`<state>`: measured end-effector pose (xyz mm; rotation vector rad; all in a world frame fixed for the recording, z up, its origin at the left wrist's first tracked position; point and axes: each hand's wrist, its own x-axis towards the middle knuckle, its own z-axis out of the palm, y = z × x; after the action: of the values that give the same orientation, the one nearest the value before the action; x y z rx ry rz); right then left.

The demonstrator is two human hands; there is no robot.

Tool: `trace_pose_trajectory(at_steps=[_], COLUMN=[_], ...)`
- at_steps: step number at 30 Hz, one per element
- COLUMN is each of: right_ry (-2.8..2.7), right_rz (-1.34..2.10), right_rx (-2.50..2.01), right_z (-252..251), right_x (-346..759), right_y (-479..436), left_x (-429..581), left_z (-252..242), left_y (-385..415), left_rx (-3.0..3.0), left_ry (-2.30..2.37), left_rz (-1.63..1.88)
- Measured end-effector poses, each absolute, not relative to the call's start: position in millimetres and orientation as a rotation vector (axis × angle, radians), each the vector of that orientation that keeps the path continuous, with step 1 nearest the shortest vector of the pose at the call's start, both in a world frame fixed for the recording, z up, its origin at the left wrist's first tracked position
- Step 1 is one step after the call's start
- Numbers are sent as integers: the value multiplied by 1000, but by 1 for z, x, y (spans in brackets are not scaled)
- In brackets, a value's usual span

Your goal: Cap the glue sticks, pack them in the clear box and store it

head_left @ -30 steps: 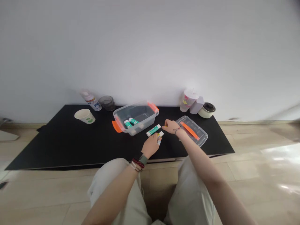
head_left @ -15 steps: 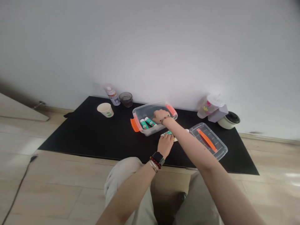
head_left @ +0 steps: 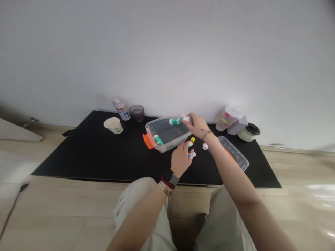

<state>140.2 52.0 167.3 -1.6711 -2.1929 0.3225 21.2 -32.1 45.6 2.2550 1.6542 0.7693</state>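
My right hand is closed around the end of a green and white glue stick, holding it level above the clear plastic box. Another glue stick lies inside the box, at its left end. My left hand is just in front of the box, low over the table, its fingers closed over glue sticks; only their pale ends stick out to the right, and the rest is hidden. Right of it lie a small yellow cap and a white cap.
The box lid with an orange handle lies on the black table, partly behind my right forearm. At the back left stand a paper cup, a spray can and a dark glass. A plastic cup and a lidded bowl are back right.
My right hand has risen out of the box with a glue stick, leaving one visible inside. My left hand stays over the sticks on the table. The view has shifted slightly.
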Motion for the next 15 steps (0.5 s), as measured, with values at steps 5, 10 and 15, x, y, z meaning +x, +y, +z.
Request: trace_pose_trajectory(at_steps=[5, 10, 15], right_ry=[-1950, -1980, -1860], right_rz=[330, 661, 792], right_rx=[-1691, -1660, -1704], right_z=[152, 104, 75], right_x=[201, 195, 194], right_y=[-10, -39, -29], left_x=[26, 40, 52], left_z=[53, 43, 24], left_y=[-41, -52, -65], left_rx=[2247, 2147, 1542], left_ry=[1574, 1322, 997], left_rz=[1078, 628, 649])
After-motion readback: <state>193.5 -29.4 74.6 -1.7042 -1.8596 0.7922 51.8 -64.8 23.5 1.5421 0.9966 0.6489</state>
